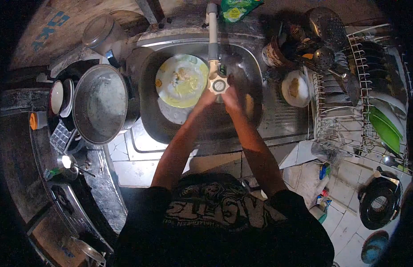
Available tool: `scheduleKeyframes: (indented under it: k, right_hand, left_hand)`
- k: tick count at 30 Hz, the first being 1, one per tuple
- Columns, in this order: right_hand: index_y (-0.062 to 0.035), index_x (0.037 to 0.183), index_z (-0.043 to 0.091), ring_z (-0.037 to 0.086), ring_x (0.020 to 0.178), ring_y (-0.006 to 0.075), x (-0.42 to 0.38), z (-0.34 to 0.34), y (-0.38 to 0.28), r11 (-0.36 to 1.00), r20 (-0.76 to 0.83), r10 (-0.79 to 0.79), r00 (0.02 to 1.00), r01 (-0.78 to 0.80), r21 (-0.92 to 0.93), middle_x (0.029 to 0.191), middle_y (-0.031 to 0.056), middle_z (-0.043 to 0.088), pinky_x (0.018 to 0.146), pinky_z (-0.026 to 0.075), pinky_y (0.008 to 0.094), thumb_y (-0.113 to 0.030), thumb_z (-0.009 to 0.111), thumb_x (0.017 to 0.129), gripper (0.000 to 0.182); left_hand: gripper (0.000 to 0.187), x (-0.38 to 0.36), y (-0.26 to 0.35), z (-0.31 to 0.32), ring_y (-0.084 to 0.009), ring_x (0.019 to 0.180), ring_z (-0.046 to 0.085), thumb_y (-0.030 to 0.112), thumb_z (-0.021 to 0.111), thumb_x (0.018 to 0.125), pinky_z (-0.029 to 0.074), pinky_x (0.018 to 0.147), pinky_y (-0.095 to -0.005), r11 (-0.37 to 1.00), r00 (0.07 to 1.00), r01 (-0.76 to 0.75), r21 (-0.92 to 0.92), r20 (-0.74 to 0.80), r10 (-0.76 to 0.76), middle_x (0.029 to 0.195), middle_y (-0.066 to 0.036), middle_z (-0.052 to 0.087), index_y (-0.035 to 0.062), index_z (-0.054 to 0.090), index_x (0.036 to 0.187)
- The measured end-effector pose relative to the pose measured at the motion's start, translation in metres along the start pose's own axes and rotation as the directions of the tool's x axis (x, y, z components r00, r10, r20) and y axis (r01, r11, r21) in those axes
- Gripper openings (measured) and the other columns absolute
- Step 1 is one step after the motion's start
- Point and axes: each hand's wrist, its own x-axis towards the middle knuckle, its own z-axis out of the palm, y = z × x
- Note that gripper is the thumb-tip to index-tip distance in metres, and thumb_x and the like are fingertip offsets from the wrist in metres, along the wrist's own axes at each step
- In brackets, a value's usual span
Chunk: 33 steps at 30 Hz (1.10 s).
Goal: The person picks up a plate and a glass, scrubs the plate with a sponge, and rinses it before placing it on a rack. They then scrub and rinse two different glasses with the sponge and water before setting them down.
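Both hands are in the metal sink (148, 120), below the tap (219, 85) with its star-shaped knob. My left hand (207, 99) is just left of the knob, close to the rim of a yellowish plate (184, 84) with food scraps on it. To the knob's right is my right hand (231, 99). Motion smears both hands and the tap covers their fingers, so I cannot make out whether they hold anything. Under the yellowish plate lies a paler plate (171, 114).
Left of the sink stands a large metal pot (101, 104). On the right are a white bowl (296, 89) with something brownish inside, a utensil holder (274, 54) and a wire dish rack (340, 111). A green packet (236, 10) lies behind the tap.
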Motion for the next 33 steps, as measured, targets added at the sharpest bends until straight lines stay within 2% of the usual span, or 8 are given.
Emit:
scheduleKeyframes:
  k: [8, 10, 12, 16, 20, 26, 30, 33]
  right_hand:
    - [-0.0039, 0.123, 0.052, 0.057, 0.089, 0.0165, -0.011, 0.052, 0.014, 0.948, -0.03, 0.045, 0.999, -0.052, -0.315, 0.1, 0.0063, 0.06, 0.078, 0.047, 0.0309, -0.011, 0.054, 0.091, 0.033]
    - [-0.0034, 0.117, 0.057, 0.058, 0.089, 0.0198, 0.006, 0.064, 0.043, 0.864, -0.129, -0.459, 0.879, 0.409, -0.293, 0.1, 0.0081, 0.062, 0.08, 0.047, 0.0338, -0.012, 0.054, 0.09, 0.029]
    - [-0.0016, 0.113, 0.06, 0.058, 0.09, 0.0229, 0.006, 0.063, 0.037, 0.775, -0.117, -0.528, 0.841, 0.42, -0.472, 0.1, 0.0103, 0.063, 0.081, 0.046, 0.0357, -0.012, 0.053, 0.09, 0.026]
    - [-0.0009, 0.116, 0.058, 0.059, 0.084, 0.0256, 0.001, 0.065, 0.024, 0.644, -0.135, -0.633, 0.762, 0.422, -0.639, 0.095, 0.0105, 0.064, 0.074, 0.046, 0.0385, -0.015, 0.051, 0.093, 0.028]
    - [-0.0018, 0.126, 0.049, 0.058, 0.087, 0.0226, -0.015, 0.046, 0.052, 0.976, 0.108, -0.007, 0.994, 0.031, -0.217, 0.099, 0.0089, 0.061, 0.074, 0.046, 0.0364, -0.031, 0.053, 0.093, 0.045]
    - [0.0001, 0.134, 0.039, 0.054, 0.106, 0.0268, -0.106, -0.003, -0.003, 0.996, -0.098, -0.094, 0.991, 0.092, -0.018, 0.12, 0.0158, 0.054, 0.092, 0.042, 0.038, -0.037, 0.073, 0.075, 0.078]
    - [0.0018, 0.131, 0.041, 0.054, 0.107, 0.03, -0.111, -0.072, 0.008, 0.995, -0.18, -0.04, 0.983, 0.023, -0.096, 0.12, 0.019, 0.053, 0.092, 0.041, 0.0391, -0.034, 0.076, 0.072, 0.078]
    - [0.0021, 0.128, 0.042, 0.053, 0.107, 0.0353, -0.121, -0.109, -0.01, 0.223, 0.327, -0.629, 0.705, 0.567, -0.793, 0.119, 0.0215, 0.052, 0.093, 0.041, 0.0398, -0.033, 0.077, 0.069, 0.077]
  left_hand:
    - [0.073, -0.07, 0.005, -0.048, -0.0265, 0.13, 0.034, 0.042, 0.043, 0.095, 0.027, 0.106, -0.0297, 0.986, 0.921, 0.144, 0.087, -0.377, -0.101, 0.144, -0.022, 0.031, -0.005, 0.015, 0.144]
    - [0.072, -0.092, 0.038, -0.048, -0.0259, 0.131, 0.033, 0.042, 0.042, 0.096, 0.027, 0.106, -0.0293, 0.98, 0.909, 0.183, -0.084, -0.364, -0.201, 0.144, -0.021, 0.031, -0.0054, 0.017, 0.143]
    - [0.067, -0.105, 0.062, -0.049, -0.0227, 0.092, 0.06, 0.04, 0.04, 0.097, 0.056, 0.056, -0.0341, 0.942, 0.922, 0.19, -0.278, -0.28, -0.268, 0.122, -0.014, 0.05, 0.0061, 0.011, 0.146]
    - [0.063, -0.108, 0.051, -0.06, -0.0245, 0.095, 0.059, 0.039, 0.038, 0.097, 0.058, 0.063, -0.0393, 0.925, 0.927, 0.135, -0.355, -0.284, -0.244, 0.124, -0.014, 0.049, 0.0067, 0.016, 0.146]
    - [0.062, -0.09, 0.031, -0.043, -0.0197, 0.115, 0.046, 0.038, 0.038, 0.099, 0.036, 0.097, -0.0301, 0.99, 0.887, 0.116, -0.074, -0.441, -0.137, 0.131, -0.016, 0.046, -0.006, 0.025, 0.141]
    - [0.036, -0.069, 0.003, -0.01, -0.0173, 0.093, 0.059, 0.026, 0.046, 0.097, 0.048, 0.08, -0.032, 0.994, 0.987, 0.097, 0.046, -0.132, -0.09, 0.105, -0.012, 0.061, -0.0041, 0.055, 0.113]
    - [0.023, -0.049, 0.029, 0.002, -0.0176, 0.062, 0.063, 0.02, 0.055, 0.092, 0.055, 0.057, -0.0299, 0.905, 0.964, 0.213, -0.368, -0.072, -0.256, 0.084, -0.01, 0.064, -0.0013, 0.06, 0.101]
    - [0.02, -0.034, 0.041, -0.01, -0.0225, 0.067, 0.066, 0.009, 0.052, 0.088, 0.053, 0.052, -0.0337, 0.917, 0.929, 0.367, 0.157, -0.116, -0.352, 0.087, -0.017, 0.065, -0.006, 0.062, 0.097]
